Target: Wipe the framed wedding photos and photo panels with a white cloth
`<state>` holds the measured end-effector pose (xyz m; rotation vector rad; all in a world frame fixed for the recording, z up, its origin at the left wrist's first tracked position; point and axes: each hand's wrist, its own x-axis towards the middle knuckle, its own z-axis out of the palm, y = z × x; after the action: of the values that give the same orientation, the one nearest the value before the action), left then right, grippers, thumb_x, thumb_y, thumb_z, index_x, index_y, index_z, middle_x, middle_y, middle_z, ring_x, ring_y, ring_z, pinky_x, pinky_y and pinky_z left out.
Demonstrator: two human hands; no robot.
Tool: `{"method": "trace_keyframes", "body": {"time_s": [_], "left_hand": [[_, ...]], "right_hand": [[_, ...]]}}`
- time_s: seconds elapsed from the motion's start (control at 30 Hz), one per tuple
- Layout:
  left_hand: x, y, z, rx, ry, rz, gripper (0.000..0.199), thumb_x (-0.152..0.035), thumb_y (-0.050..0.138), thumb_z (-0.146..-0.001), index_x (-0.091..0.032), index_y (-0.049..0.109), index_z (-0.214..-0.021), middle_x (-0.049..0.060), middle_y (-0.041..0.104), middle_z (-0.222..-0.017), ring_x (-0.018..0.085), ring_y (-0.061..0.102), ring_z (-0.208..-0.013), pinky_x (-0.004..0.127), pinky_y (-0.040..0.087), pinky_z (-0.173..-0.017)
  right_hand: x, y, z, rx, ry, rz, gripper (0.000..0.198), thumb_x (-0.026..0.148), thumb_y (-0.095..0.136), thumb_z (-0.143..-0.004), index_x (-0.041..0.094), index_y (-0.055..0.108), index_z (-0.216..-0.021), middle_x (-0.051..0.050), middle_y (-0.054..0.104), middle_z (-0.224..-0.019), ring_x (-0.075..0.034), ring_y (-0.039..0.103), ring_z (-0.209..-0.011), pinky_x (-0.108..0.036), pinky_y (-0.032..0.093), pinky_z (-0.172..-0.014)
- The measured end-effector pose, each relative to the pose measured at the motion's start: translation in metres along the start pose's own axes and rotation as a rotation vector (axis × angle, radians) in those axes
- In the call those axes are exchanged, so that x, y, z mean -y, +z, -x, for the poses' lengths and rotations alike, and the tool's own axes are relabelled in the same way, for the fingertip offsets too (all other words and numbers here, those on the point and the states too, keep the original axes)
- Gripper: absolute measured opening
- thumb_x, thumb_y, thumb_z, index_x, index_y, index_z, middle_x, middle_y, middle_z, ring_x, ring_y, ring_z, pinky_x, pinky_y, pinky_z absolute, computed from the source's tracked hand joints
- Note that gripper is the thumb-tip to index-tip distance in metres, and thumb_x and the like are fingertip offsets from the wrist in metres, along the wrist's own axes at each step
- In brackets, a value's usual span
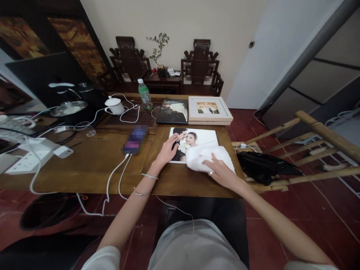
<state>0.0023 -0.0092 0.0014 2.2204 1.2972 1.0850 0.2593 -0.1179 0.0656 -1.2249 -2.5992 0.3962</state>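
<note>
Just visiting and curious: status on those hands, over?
Left hand on photo panel's left side. Right hand on white cloth. Cloth covers panel's lower right. White-framed picture just beyond, apart.

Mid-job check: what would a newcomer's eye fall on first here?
Probably the couple's photo at the near side of the table, with the left hand on it and the right hand holding a white cloth over its lower right part. Next, perhaps the white-framed picture behind it, then the bottle farther left.
</note>
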Motion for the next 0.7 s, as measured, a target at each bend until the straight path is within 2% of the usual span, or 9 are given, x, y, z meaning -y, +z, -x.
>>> {"method": "trace_keyframes", "body": {"time_s": [0.07,0.17,0.33,0.5,0.6,0.7], "left_hand": [[0.0,0.001,0.0,-0.002,-0.002,-0.004,0.035,-0.026,0.043,-0.09,-0.015,0.058,-0.12,0.012,0.051,-0.139,0.024,0.043,-0.132,0.044,0.032,-0.113],[0.001,0.001,0.0,0.0,-0.002,-0.012,0.035,-0.025,0.043,-0.09,-0.014,0.058,-0.12,0.013,0.051,-0.139,0.023,0.043,-0.132,0.043,0.032,-0.113],[0.001,-0.001,0.0,0.008,0.003,0.011,0.036,-0.025,0.044,-0.09,-0.012,0.058,-0.12,0.014,0.051,-0.138,0.024,0.043,-0.132,0.041,0.03,-0.114],[0.0,-0.002,0.0,0.008,0.016,-0.002,0.036,-0.026,0.043,-0.09,-0.012,0.058,-0.12,0.015,0.051,-0.138,0.023,0.044,-0.132,0.042,0.031,-0.113],[0.0,-0.002,0.0,0.001,0.019,0.007,0.037,-0.026,0.043,-0.09,-0.01,0.059,-0.12,0.016,0.051,-0.137,0.023,0.044,-0.132,0.041,0.032,-0.113],[0.0,-0.002,0.0,0.002,0.016,0.013,0.036,-0.026,0.043,-0.09,-0.013,0.058,-0.12,0.014,0.051,-0.138,0.023,0.044,-0.132,0.042,0.031,-0.113]], "right_hand": [[0.007,0.0,0.008,0.025,-0.008,-0.008,0.043,0.006,0.04,-0.08,0.022,0.058,-0.116,-0.01,0.066,-0.108,-0.027,0.06,-0.105,-0.044,0.033,-0.102],[0.007,-0.003,-0.004,0.034,0.004,-0.018,0.043,0.006,0.04,-0.081,0.022,0.059,-0.116,-0.008,0.068,-0.103,-0.027,0.06,-0.102,-0.042,0.036,-0.098],[-0.019,-0.01,-0.063,-0.074,0.011,-0.077,0.038,0.007,0.04,-0.083,0.02,0.06,-0.113,-0.008,0.066,-0.113,-0.026,0.061,-0.099,-0.039,0.039,-0.093],[-0.056,-0.018,-0.124,-0.19,0.027,-0.179,0.028,0.015,0.043,-0.088,0.017,0.064,-0.106,-0.01,0.067,-0.114,-0.027,0.061,-0.101,-0.034,0.042,-0.088],[-0.069,-0.022,-0.145,-0.233,0.077,-0.18,0.026,0.02,0.044,-0.09,0.017,0.065,-0.104,-0.011,0.068,-0.112,-0.028,0.06,-0.102,-0.037,0.042,-0.09],[-0.068,-0.018,-0.148,-0.256,0.101,-0.153,0.026,0.018,0.043,-0.089,0.016,0.065,-0.102,-0.011,0.069,-0.111,-0.028,0.061,-0.1,-0.036,0.042,-0.088]]}}
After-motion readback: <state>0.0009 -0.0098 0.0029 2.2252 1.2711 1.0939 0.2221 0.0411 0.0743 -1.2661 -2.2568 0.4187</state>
